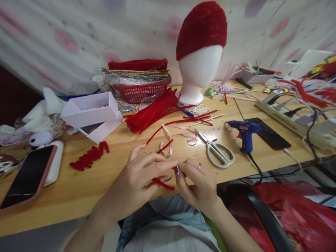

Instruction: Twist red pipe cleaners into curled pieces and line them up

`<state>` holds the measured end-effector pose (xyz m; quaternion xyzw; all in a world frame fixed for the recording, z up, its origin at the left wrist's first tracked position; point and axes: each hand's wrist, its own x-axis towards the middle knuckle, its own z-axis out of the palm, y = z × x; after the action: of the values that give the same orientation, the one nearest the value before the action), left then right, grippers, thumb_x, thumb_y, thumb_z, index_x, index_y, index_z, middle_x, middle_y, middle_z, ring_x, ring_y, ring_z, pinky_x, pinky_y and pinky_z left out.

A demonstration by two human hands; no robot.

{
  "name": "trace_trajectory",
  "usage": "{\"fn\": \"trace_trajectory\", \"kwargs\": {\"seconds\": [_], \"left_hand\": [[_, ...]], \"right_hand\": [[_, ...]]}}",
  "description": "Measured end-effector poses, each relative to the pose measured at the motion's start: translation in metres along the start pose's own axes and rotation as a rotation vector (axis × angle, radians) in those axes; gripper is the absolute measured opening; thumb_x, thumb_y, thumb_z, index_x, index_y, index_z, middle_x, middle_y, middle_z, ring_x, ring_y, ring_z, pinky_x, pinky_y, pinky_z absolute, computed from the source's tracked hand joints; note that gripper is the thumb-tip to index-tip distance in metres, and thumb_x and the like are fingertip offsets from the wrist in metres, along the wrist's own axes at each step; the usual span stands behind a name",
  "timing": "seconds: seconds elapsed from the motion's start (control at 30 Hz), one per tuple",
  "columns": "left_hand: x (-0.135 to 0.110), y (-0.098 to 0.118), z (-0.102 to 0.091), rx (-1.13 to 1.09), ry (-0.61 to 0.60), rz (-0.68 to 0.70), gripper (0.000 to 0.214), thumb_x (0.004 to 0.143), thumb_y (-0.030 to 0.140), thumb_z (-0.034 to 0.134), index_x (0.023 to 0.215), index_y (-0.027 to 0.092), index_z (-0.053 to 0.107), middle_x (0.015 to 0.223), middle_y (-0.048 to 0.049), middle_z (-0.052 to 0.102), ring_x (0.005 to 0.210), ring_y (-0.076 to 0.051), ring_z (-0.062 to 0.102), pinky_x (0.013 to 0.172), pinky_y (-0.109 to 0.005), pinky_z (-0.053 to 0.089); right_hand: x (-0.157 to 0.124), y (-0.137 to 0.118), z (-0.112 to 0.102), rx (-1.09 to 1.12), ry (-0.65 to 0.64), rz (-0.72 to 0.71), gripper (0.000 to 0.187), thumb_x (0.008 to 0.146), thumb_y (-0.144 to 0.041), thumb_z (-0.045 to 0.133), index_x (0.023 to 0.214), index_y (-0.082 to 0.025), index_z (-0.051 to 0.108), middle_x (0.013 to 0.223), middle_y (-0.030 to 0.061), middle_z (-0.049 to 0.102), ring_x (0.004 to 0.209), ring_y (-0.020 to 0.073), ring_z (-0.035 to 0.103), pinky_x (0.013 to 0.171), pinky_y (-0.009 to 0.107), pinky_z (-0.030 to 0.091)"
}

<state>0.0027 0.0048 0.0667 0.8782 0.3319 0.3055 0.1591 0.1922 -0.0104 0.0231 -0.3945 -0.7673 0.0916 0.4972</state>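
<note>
Both my hands meet above the table's front edge, pinching one red pipe cleaner (163,183). My left hand (136,182) grips it from the left, fingers curled, index finger stretched toward the right hand. My right hand (200,185), with a ring on one finger, pinches the same stem at its upper end. The stem bends between the hands, one end rising toward the table, the other poking out below the fingers. A pile of straight red pipe cleaners (153,111) lies behind, and a zigzag-folded red piece (89,156) lies to the left.
Scissors (218,150) and a blue glue gun (245,133) lie right of the hands. A foam head (201,73) wears a red cap (202,28). A red basket (141,91), a white box (90,109), a phone (27,176) and a power strip (286,115) are around.
</note>
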Motion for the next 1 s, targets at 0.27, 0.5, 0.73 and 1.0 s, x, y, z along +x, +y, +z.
{"fn": "trace_trajectory", "kwargs": {"seconds": [0.27,0.5,0.73,1.0], "left_hand": [[-0.009,-0.007,-0.013,-0.091,0.025,0.091,0.015,0.087,0.02,0.067,0.102,0.024,0.066,0.092,0.0016,0.074,0.088,-0.014,0.07,0.102,-0.036,0.05],[-0.012,-0.003,-0.007,-0.126,0.225,0.016,0.022,0.086,0.009,0.064,0.099,0.026,0.07,0.1,0.0014,0.077,0.096,-0.015,0.072,0.093,-0.03,0.058],[-0.015,-0.009,-0.016,-0.209,0.068,0.025,0.017,0.089,0.022,0.064,0.103,0.029,0.071,0.105,-0.0016,0.077,0.089,-0.015,0.074,0.076,-0.023,0.061],[-0.012,-0.005,-0.015,-0.186,0.102,0.042,0.02,0.078,0.022,0.076,0.097,0.026,0.072,0.101,-0.001,0.078,0.088,-0.014,0.074,0.078,-0.022,0.061]], "right_hand": [[0.003,-0.006,-0.009,0.179,-0.171,0.179,0.019,0.093,-0.013,0.048,0.083,-0.014,0.065,0.059,-0.0012,0.055,0.051,0.0103,0.049,0.052,0.023,0.035],[0.0,-0.008,-0.017,0.557,-0.273,0.42,0.024,0.099,-0.023,0.046,0.104,-0.018,0.07,0.061,-0.0026,0.056,0.054,0.0097,0.052,0.054,0.022,0.04],[0.0,-0.01,-0.017,0.887,-0.37,0.651,0.028,0.101,-0.031,0.045,0.108,-0.015,0.067,0.056,-0.0044,0.051,0.049,0.0073,0.043,0.049,0.021,0.036],[-0.002,-0.01,-0.014,1.116,-0.396,0.762,0.028,0.097,-0.037,0.052,0.111,-0.016,0.064,0.055,-0.0048,0.054,0.046,0.0072,0.044,0.046,0.02,0.034]]}}
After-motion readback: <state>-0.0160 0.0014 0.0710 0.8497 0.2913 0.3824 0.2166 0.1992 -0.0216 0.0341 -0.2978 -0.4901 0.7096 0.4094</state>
